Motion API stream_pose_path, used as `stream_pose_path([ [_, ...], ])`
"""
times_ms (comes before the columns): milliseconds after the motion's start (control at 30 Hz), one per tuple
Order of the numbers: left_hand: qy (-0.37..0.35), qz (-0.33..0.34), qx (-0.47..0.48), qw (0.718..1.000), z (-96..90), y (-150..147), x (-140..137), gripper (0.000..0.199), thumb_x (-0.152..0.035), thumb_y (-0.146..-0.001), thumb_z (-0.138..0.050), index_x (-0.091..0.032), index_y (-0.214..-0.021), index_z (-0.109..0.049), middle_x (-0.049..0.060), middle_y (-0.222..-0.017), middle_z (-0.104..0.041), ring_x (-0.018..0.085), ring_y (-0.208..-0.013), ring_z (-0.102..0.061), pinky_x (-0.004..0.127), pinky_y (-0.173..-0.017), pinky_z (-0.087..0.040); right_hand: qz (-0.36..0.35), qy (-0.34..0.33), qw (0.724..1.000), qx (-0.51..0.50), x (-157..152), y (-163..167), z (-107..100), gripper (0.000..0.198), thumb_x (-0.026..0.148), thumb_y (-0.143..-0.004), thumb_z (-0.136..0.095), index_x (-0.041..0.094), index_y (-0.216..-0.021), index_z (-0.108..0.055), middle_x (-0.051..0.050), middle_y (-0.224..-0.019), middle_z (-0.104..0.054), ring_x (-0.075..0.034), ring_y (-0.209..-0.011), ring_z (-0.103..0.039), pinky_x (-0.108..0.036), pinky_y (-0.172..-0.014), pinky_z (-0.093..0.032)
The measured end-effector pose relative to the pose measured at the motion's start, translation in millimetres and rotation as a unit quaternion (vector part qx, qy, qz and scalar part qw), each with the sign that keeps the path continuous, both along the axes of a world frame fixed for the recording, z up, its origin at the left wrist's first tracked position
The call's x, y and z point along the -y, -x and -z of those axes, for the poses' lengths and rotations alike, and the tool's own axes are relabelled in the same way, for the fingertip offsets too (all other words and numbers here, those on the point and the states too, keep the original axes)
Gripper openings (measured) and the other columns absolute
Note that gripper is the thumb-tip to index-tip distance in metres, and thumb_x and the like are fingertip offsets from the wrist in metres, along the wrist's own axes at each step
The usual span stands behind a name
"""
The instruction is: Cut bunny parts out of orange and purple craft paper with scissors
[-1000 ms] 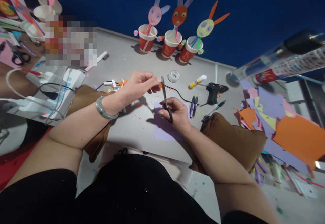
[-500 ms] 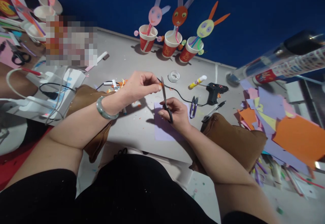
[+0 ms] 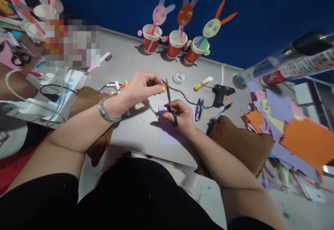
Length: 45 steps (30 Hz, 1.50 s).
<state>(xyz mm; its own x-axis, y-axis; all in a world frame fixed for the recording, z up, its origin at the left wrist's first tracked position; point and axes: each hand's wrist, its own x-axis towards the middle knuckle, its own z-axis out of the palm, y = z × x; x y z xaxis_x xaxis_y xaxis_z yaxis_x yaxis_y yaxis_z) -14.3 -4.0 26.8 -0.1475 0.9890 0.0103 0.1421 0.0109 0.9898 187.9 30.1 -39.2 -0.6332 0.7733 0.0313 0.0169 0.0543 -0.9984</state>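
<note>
My left hand (image 3: 147,85) is closed in a pinch on a tiny orange piece of paper (image 3: 165,85), most of it hidden by the fingertips. In my right hand (image 3: 182,113) is a pair of scissors (image 3: 168,96) with dark handles, its blades pointing up and touching the orange piece. Below the right hand a sheet of purple paper (image 3: 169,134) lies on the grey table (image 3: 135,138). Small paper scraps are scattered near the left hand.
Three paper cups with rabbit heads (image 3: 177,44) stand along the back. Tape (image 3: 179,78), a glue stick (image 3: 203,83), a glue gun (image 3: 220,94), thread snips (image 3: 199,109) and a pen (image 3: 220,113) lie to the right. Coloured paper (image 3: 308,139) is piled far right; a power strip (image 3: 65,91) sits left.
Almost nothing differs. Both hands hold nearly the same pose, with the scissors still at the orange piece; the whole view has shifted very slightly.
</note>
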Motion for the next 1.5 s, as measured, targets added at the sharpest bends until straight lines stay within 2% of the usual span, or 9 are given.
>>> stream_pose_path([
  [267, 0.005, -0.007, 0.006, 1.0, -3.4, -0.6, 0.9, 0.006, -0.015, -0.079, -0.072, -0.014, -0.074, -0.07, 0.002, -0.068, -0.069, 0.01, -0.064, -0.061, 0.023, -0.063, -0.049, 0.001, 0.01, 1.0, -0.009, 0.2, -0.1, -0.2, 0.052, 0.054, -0.064, -0.094, 0.022, -0.087, -0.061, 0.01, -0.05, -0.054, -0.008, -0.04, -0.045, -0.022, -0.041, -0.032],
  [400, -0.01, -0.002, 0.026, 1.0, 0.6, -0.5, -0.1, 0.026, -0.031, -0.091, -0.067, -0.015, -0.071, -0.068, 0.004, -0.07, -0.07, 0.01, -0.065, -0.062, 0.024, -0.065, -0.05, 0.011, 0.013, 1.0, 0.001, -0.1, 0.2, -0.6, 0.054, 0.056, -0.061, -0.095, 0.022, -0.086, -0.061, 0.01, -0.05, -0.055, -0.008, -0.04, -0.045, -0.022, -0.041, -0.033],
  [467, -0.014, 0.009, 0.028, 0.999, 3.3, 0.3, -0.8, 0.031, -0.038, -0.091, -0.068, -0.015, -0.072, -0.069, 0.004, -0.072, -0.071, 0.01, -0.066, -0.063, 0.023, -0.064, -0.05, 0.009, 0.012, 1.0, 0.0, -0.2, 0.6, -0.7, 0.054, 0.056, -0.061, -0.095, 0.022, -0.085, -0.061, 0.01, -0.05, -0.055, -0.008, -0.04, -0.045, -0.022, -0.041, -0.032],
  [600, -0.012, 0.021, 0.016, 1.0, 6.1, 2.0, -1.9, 0.018, -0.031, -0.08, -0.079, -0.014, -0.077, -0.072, 0.003, -0.069, -0.071, 0.01, -0.065, -0.062, 0.022, -0.061, -0.049, 0.003, 0.014, 1.0, -0.007, 0.0, 0.6, -1.0, 0.053, 0.056, -0.062, -0.095, 0.022, -0.086, -0.061, 0.01, -0.049, -0.054, -0.008, -0.04, -0.045, -0.022, -0.042, -0.033],
  [767, -0.007, 0.002, 0.005, 1.0, 3.1, 1.0, -1.1, 0.007, -0.02, -0.078, -0.076, -0.014, -0.075, -0.072, 0.002, -0.066, -0.068, 0.009, -0.062, -0.059, 0.022, -0.059, -0.047, 0.002, 0.007, 1.0, -0.001, 0.1, -0.3, -0.4, 0.054, 0.057, -0.063, -0.094, 0.022, -0.087, -0.061, 0.011, -0.048, -0.05, -0.008, -0.04, -0.044, -0.022, -0.041, -0.031],
  [1500, -0.005, -0.012, 0.007, 1.0, -0.9, 0.8, 0.5, 0.006, -0.019, -0.077, -0.074, -0.015, -0.074, -0.071, 0.003, -0.067, -0.069, 0.011, -0.063, -0.06, 0.024, -0.061, -0.049, 0.002, 0.01, 1.0, -0.005, 0.7, 0.5, -0.4, 0.054, 0.057, -0.062, -0.094, 0.022, -0.086, -0.061, 0.011, -0.049, -0.051, -0.008, -0.04, -0.044, -0.023, -0.041, -0.031],
])
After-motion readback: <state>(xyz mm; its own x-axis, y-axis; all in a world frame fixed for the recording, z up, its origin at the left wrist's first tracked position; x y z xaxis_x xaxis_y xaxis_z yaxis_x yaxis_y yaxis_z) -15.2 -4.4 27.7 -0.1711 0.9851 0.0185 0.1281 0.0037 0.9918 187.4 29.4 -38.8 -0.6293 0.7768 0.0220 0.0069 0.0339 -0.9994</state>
